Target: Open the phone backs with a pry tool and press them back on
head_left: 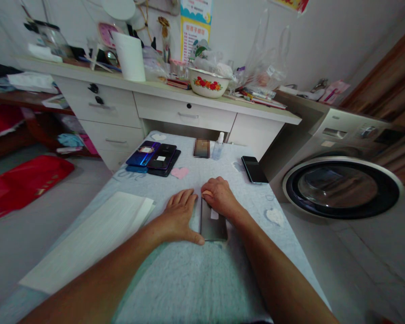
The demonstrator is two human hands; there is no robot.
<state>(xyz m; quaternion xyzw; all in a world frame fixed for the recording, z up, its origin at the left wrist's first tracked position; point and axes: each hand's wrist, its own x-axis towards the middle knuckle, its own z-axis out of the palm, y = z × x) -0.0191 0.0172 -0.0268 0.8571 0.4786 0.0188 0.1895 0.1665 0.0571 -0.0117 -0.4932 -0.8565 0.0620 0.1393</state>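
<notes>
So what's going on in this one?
A person leans over a cloth-covered table, both hands on a dark phone lying flat. The left hand steadies its left edge; the right hand presses on its top end. A stack of phones, another phone and a small spray bottle lie farther back.

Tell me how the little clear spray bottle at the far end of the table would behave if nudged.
The spray bottle stands upright, tall and narrow, so a push near the top would probably tip it. It looks like thin clear plastic, likely light. Once down, its round body might roll on the cloth-covered table.
</notes>
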